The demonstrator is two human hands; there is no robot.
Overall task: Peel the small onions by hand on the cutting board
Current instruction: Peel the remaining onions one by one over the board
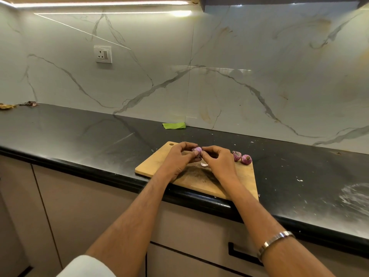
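Left hand (175,158) and right hand (216,159) pinch one small onion (197,150).

Both forearms reach forward from 6 o'clock and converge toward 12 o'clock. The left hand (175,157) and right hand (216,159) meet fingertip to fingertip, fingers curled and pinching one small onion (197,150) between them. The right wrist wears a metal bangle (276,241).
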